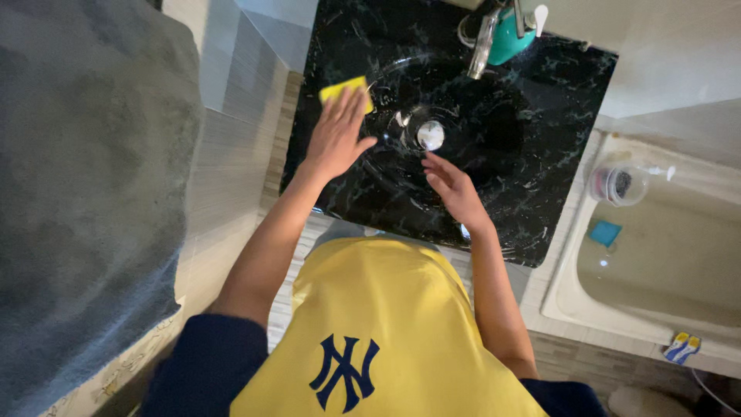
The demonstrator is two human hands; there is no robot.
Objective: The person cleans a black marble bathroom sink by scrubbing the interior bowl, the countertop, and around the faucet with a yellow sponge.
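Note:
My left hand [336, 133] presses flat on a yellow sponge [345, 90] against the left rim of a black marbled sink [556, 93]. Only the sponge's far edge shows beyond my fingers. My right hand [452, 188] rests inside the basin with fingers loosely spread, just below the round metal drain [431, 134], and holds nothing. A chrome tap [485, 40] juts over the basin from the back.
A teal bottle [511, 38] stands behind the tap. A grey towel [85, 177] hangs at the left. To the right lies a white bathtub [563, 301] with a clear plastic cup [617, 184], a blue sponge [605, 232] and a small blue-yellow item [682, 347] on its edge.

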